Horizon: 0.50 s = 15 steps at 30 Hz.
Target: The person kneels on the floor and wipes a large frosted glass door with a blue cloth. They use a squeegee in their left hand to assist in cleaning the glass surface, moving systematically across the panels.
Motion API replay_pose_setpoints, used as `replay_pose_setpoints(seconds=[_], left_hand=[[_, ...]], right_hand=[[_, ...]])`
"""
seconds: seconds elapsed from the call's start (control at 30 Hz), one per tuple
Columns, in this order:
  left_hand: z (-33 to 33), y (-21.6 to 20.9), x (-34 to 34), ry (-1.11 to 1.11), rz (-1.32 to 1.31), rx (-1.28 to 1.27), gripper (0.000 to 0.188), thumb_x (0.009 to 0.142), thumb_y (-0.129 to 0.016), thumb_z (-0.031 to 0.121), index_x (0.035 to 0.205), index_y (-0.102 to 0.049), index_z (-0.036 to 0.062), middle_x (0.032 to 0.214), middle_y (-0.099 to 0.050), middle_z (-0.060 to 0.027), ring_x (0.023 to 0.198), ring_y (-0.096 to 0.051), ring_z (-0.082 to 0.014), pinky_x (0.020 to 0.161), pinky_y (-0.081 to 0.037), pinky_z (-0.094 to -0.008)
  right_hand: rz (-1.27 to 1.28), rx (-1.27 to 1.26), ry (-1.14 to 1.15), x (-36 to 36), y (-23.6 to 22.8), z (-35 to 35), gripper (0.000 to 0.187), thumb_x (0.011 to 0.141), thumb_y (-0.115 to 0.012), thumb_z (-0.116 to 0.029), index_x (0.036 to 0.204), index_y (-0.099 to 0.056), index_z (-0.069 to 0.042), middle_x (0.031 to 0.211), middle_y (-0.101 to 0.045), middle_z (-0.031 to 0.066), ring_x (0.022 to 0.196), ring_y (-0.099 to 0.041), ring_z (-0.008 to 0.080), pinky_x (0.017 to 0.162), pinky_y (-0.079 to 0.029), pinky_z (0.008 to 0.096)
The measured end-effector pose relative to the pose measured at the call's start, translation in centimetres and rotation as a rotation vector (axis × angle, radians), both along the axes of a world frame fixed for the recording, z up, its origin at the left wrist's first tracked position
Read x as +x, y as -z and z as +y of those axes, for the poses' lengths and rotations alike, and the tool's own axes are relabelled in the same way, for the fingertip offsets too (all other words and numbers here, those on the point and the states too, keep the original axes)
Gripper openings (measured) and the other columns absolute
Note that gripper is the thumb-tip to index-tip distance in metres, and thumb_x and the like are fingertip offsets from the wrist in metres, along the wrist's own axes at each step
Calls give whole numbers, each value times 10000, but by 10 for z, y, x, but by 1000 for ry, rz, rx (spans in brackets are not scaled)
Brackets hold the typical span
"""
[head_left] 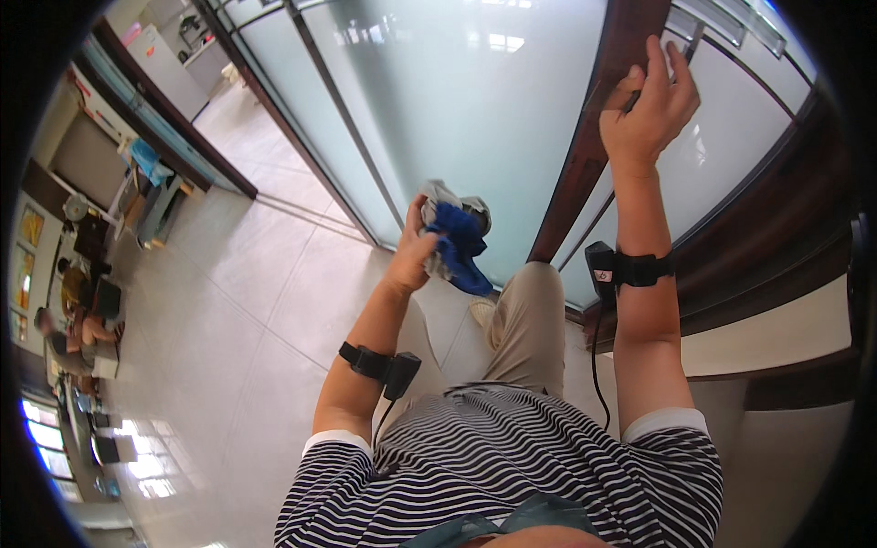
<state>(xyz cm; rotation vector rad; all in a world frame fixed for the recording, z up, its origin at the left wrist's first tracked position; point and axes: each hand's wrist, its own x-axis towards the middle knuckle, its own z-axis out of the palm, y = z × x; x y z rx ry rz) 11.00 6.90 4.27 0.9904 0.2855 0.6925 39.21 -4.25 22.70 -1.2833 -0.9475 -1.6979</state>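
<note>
- Pale tiled floor [228, 283] spreads left of a tall frosted-glass panel [493, 100], edged by a dark wooden stile [575, 196].
- As a judgement, the work looks under way: a blue cloth [461, 239] and a grey cloth [441, 190] are taken up, bunched together and not yet set down. How much is finished or left cannot be told; the glass shows reflections but no clear mark of progress.
- Both cloths are in front of the panel's lower part, grasped by the left hand [416, 248]; whether they touch the glass is unclear.
- Raised high, the right hand [649, 119] has bent, parted fingers beside the stile; I cannot tell whether it grips anything.
- Close to the lower glass, the person's bent knee [539, 292] narrows the space there. A black cable [596, 365] hangs from the right armband [644, 269].
- Farther off: a white refrigerator [164, 71] beyond the doorway, and seated people [75, 342] at far left.
</note>
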Motion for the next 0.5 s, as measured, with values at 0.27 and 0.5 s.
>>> replay_pose_setpoints(seconds=[0.27, 0.5], left_hand=[[-33, -30, -35, 438, -36, 531, 753, 660, -745, 171, 1359, -508, 24, 1585, -157, -191, 1434, -231, -291, 1135, -262, -386], [-75, 4, -17, 720, 263, 351, 737, 702, -716, 77, 1384, -448, -2, 1377, -455, -132, 1268, -441, -233, 1087, -333, -351]], right_hand=[[206, -463, -591, -87, 60, -43, 401, 841, -649, -22, 1238, -596, -23, 1228, -594, 197, 1102, -567, 328, 928, -460, 433], [1252, -1355, -1092, -132, 133, -44, 546, 976, -530, -391, 1255, -559, 77, 1279, -554, 273, 1246, -485, 384, 1044, -373, 388]])
